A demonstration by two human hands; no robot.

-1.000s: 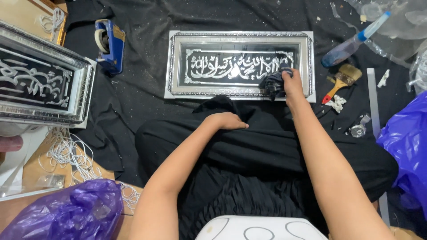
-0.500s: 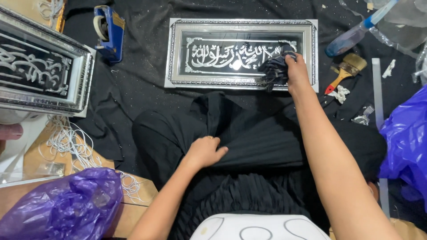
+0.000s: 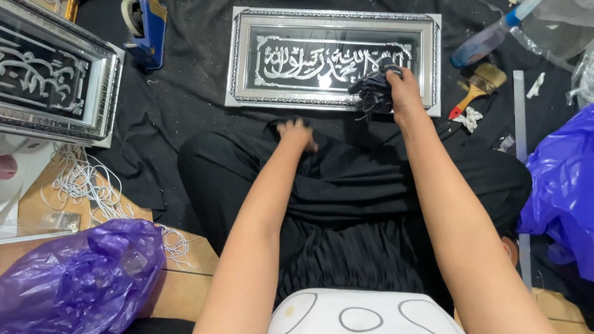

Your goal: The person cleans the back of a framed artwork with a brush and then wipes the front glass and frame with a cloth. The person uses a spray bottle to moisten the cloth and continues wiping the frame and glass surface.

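Note:
A silver picture frame [image 3: 334, 17] with glass over ornate silver lettering lies flat on black fabric in front of me. My right hand [image 3: 403, 86] grips a dark bunched cloth [image 3: 374, 91] and presses it on the glass at the frame's lower right. My left hand [image 3: 296, 133] is blurred, lying on the black garment over my lap just below the frame's lower edge, with nothing in it.
A second silver frame [image 3: 52, 80] lies at the left. A blue tape dispenser [image 3: 145, 28] sits at top left, a spray bottle [image 3: 486, 38] and a paintbrush [image 3: 477, 89] at top right. Purple plastic bags [image 3: 80, 278] flank me; white string [image 3: 80, 185] lies on the left.
My left hand slid down my lap, then came back up toward the frame's lower edge. My right hand kept the cloth on the glass at the right end.

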